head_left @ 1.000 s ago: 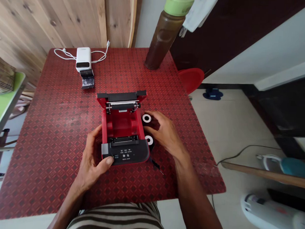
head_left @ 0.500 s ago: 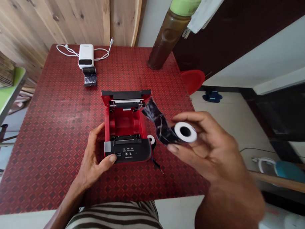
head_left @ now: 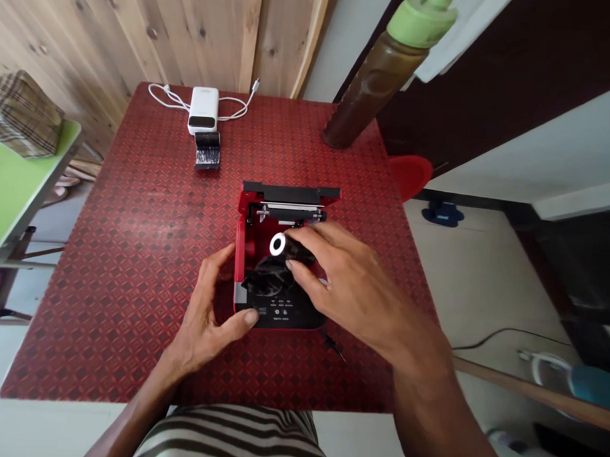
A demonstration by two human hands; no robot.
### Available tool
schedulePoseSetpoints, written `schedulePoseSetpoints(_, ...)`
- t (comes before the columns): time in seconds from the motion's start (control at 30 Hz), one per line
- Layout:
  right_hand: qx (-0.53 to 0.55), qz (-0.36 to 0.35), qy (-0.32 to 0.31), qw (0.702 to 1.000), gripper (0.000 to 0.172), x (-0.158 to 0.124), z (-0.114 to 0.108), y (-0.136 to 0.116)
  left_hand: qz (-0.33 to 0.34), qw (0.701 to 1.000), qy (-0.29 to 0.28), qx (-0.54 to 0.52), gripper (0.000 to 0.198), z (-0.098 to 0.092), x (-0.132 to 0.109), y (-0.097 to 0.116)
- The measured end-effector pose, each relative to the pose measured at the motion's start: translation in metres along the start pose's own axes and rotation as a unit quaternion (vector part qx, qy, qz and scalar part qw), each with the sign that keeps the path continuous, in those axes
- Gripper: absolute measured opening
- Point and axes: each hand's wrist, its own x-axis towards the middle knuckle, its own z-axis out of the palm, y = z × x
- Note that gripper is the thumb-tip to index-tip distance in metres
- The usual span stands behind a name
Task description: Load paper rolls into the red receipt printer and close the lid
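A small red and black printer [head_left: 302, 314] stands on the table with its lid [head_left: 291, 195] raised. My left hand [head_left: 209, 318] grips its left side, fingers along the red wall and thumb on the front panel. Between the thumb and fingers of my right hand [head_left: 346, 276] is a paper roll [head_left: 299, 250] with a white ring-shaped end and dark outer paper. The roll is over the red compartment, its white end facing left. A loose dark strip [head_left: 268, 278] from it lies across the front panel. My right hand hides the printer's right side.
A white device [head_left: 204, 108] with a cable lies at the back, a dark curled strip [head_left: 207, 152] before it. At the back right stands a brown bottle [head_left: 360, 90] with a green lid. A red stool [head_left: 411, 177] is beyond the table [head_left: 149, 250].
My right hand has brought the paper roll leftward from beside the printer to over its compartment. The roll's white end has turned leftward. My left hand keeps its grip. The view has shifted.
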Motion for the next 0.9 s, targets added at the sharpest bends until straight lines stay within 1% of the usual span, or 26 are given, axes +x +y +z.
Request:
schedulePoseSetpoints(0.07,-0.074,0.002,0.017,0.997,0.02,0.001,0.006,-0.003,-0.004,1.0,-0.005,-0.006,0.088,0.0,-0.001,0.0)
schedulePoseSetpoints(0.13,-0.122,0.0,0.028,0.992,0.018,-0.001,0.009,-0.007,-0.009,1.0,-0.011,-0.008,0.089,0.0,-0.001,-0.001)
schedulePoseSetpoints(0.2,-0.142,-0.013,0.031,0.989,0.02,-0.007,0.012,-0.012,-0.011,1.0,-0.014,-0.006,0.089,0.0,-0.001,-0.001)
schedulePoseSetpoints(0.3,-0.143,-0.048,0.038,0.988,0.028,-0.012,0.019,-0.018,-0.005,1.0,-0.017,-0.002,0.088,-0.001,0.0,0.0)
schedulePoseSetpoints(0.37,-0.15,-0.048,0.041,0.987,0.03,-0.01,0.025,-0.02,0.0,1.0,-0.018,-0.001,0.087,-0.001,0.0,0.0)
schedulePoseSetpoints(0.43,-0.155,-0.024,0.021,0.987,0.028,-0.003,0.029,-0.021,0.002,1.0,-0.018,0.001,0.087,-0.001,0.001,0.0)
schedulePoseSetpoints(0.5,-0.15,-0.008,-0.021,0.988,0.027,0.007,0.031,-0.021,0.0,1.0,-0.017,0.0,0.086,0.0,0.001,0.0)
schedulePoseSetpoints(0.6,-0.157,-0.008,-0.076,0.985,0.028,0.021,0.032,-0.021,-0.005,1.0,-0.014,-0.004,0.087,0.0,0.0,0.001)
schedulePoseSetpoints(0.77,-0.163,0.029,-0.131,0.977,0.029,0.038,0.033,-0.02,-0.009,1.0,-0.017,-0.007,0.088,0.0,0.0,0.002)
schedulePoseSetpoints(0.9,-0.148,0.038,-0.161,0.975,0.026,0.043,0.032,-0.019,-0.007,1.0,-0.018,-0.005,0.087,0.0,0.0,0.002)
